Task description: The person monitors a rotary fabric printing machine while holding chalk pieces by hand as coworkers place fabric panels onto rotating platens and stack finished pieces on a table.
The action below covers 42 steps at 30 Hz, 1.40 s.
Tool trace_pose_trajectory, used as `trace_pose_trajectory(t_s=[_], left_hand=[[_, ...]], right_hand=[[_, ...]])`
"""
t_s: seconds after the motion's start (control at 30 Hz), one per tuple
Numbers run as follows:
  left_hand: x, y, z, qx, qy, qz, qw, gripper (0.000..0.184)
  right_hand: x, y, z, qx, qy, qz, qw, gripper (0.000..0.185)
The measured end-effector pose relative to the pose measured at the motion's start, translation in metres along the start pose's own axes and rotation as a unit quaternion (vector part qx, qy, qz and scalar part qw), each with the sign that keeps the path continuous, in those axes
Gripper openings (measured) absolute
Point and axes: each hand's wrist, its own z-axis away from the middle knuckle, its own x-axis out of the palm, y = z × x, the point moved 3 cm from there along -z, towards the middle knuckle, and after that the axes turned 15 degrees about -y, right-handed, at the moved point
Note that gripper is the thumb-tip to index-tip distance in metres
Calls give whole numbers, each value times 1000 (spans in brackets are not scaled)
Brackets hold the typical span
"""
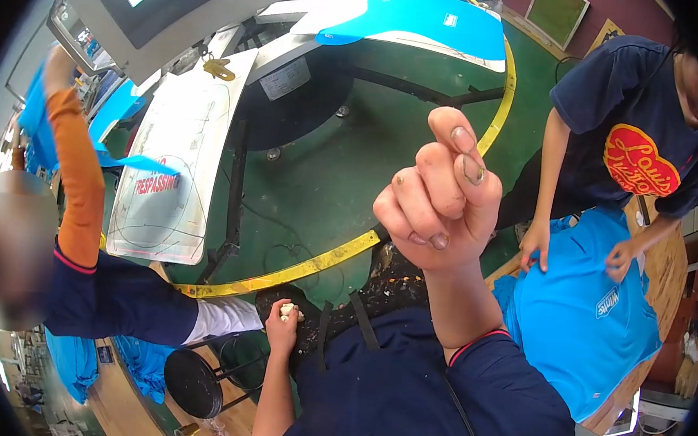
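My right hand (441, 194) is raised in front of the camera, its fingers curled in and pressed together, with nothing visible in it. Low beside my lap, my left hand (280, 327) is closed round some small cream-coloured pieces (289, 312), partly hidden by the fingers. My speckled dark apron (396, 291) lies over my lap. Behind my raised hand curves a yellow rail (325, 261) of the round machine.
Left, a person in orange sleeves (82, 176) handles blue cloth by a printed platen (165, 154). Another platen (482, 40) bears blue cloth. Right, a person's hands (623, 256) touch a blue shirt (575, 310) on a wooden table (668, 276). A black stool (192, 382) stands lower left.
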Motion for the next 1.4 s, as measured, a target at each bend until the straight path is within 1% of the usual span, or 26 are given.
trace_pose_trajectory(t_s=[0.1, 0.2, 0.3, 0.4, 0.5, 0.6, 0.7, 0.8, 0.83, 0.9, 0.93, 0.97, 1.0, 1.03, 1.07, 1.1, 1.13, 1.17, 1.2, 1.23, 1.27, 1.3, 1.33, 1.37, 1.4], left_hand=[[0, 3, 1, -8, 2, -9, 1000, 28], [1, 0, -1, -5, 0, 5, 1000, 28], [1, -5, -4, -9, -7, 14, 1000, 28], [1, -7, -6, -11, -3, 16, 1000, 28], [0, -1, -6, -2, 1, 7, 1000, 28], [0, 1, -5, 4, 6, -1, 1000, 28], [-1, 0, -5, -17, -12, 1, 1000, 27], [0, -2, -5, 2, 9, 1, 1000, 27], [0, -5, -6, -10, 13, -3, 1000, 28], [-2, 1, -5, -10, 44, -50, 998, 29], [-1, -9, -9, -36, 28, -34, 998, 29], [-4, 0, -6, -29, 19, -47, 998, 30], [-4, 3, -5, -39, 15, -31, 999, 30], [-3, 1, -6, -35, 16, -31, 999, 30], [-3, -1, -5, -30, 18, -32, 999, 30], [-2, -4, -6, -28, 13, -30, 999, 30], [-2, -7, -8, -28, 10, -27, 999, 30], [-2, -9, -6, -31, 8, -24, 999, 31], [-4, -8, -4, -50, 2, -28, 998, 32], [-5, -8, -5, -45, 5, -38, 998, 34], [-5, -10, -5, -44, 7, -47, 998, 35], [-4, -13, -6, -46, 4, -44, 998, 36], [-4, -13, -6, -48, 1, -42, 998, 37], [-4, -13, -6, -47, 1, -33, 998, 38], [-6, -10, -5, -53, 2, -43, 998, 37]], right_hand=[[2, 2, 2, 0, -36, -41, 999, 7], [0, 3, 4, 30, -64, -46, 996, 17], [3, 8, 2, 49, -60, -67, 995, 26], [-2, 14, 4, 21, -92, -72, 993, 27], [-1, 16, 5, 19, -51, -55, 997, 28], [-2, 14, 6, 29, -60, -43, 997, 26], [-2, 14, 8, 41, -55, -53, 996, 32], [-2, 43, 22, 117, -34, -103, 987, 35], [10, 55, 24, 219, -41, -77, 972, 35], [29, 94, 50, 339, -179, -63, 921, 32], [49, 109, 62, 399, -264, -142, 867, 34], [73, 119, 80, 430, -322, -215, 815, 32], [90, 124, 86, 458, -373, -264, 762, 32], [100, 131, 94, 474, -403, -188, 760, 28], [109, 134, 100, 485, -431, -111, 753, 31], [100, 133, 107, 518, -468, 6, 716, 38], [86, 126, 98, 540, -498, 121, 668, 49], [76, 117, 76, 551, -457, 100, 691, 63], [71, 105, 55, 441, -384, 134, 800, 64], [69, 83, 31, 342, -346, 189, 853, 60], [71, 60, 8, 249, -338, 218, 881, 39], [76, 37, -2, 156, -328, 184, 914, 16], [84, 28, -14, 63, -327, 151, 931, 14], [92, 19, -26, -31, -327, 120, 937, 22], [103, 16, -35, -56, -338, 139, 929, 21]])
